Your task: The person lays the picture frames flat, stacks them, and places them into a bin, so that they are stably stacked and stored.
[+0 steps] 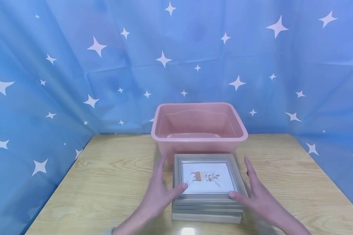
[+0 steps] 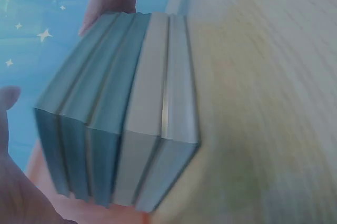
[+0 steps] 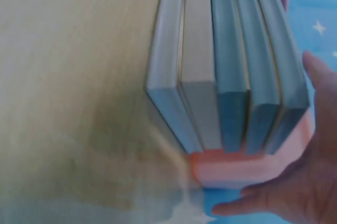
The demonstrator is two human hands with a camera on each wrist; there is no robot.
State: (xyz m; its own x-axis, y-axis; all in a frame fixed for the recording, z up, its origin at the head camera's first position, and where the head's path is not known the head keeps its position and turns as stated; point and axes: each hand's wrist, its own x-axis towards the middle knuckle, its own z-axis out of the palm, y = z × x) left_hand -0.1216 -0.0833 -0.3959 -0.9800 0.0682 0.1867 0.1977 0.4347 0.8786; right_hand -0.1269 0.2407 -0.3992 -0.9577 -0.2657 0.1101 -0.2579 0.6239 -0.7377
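Note:
A stack of several picture frames (image 1: 204,197) lies on the table, its top one showing a print of an orange-brown and white figure with leafy sprigs. On the left side of the stack my left hand (image 1: 159,195) is spread, fingers straight and thumb over the top frame's edge. My right hand (image 1: 259,199) mirrors it on the right. Both wrist views show a gap between the hand and the frames; neither hand grips anything. In the left wrist view, the upper frames (image 2: 100,76) look blue-grey and the lower ones (image 2: 179,87) paler.
Directly behind the stack stands a pink plastic basin (image 1: 200,140), with nothing seen inside. The wood-grain table (image 1: 111,173) extends to both sides. A blue curtain with white stars (image 1: 135,65) hangs behind and along the sides.

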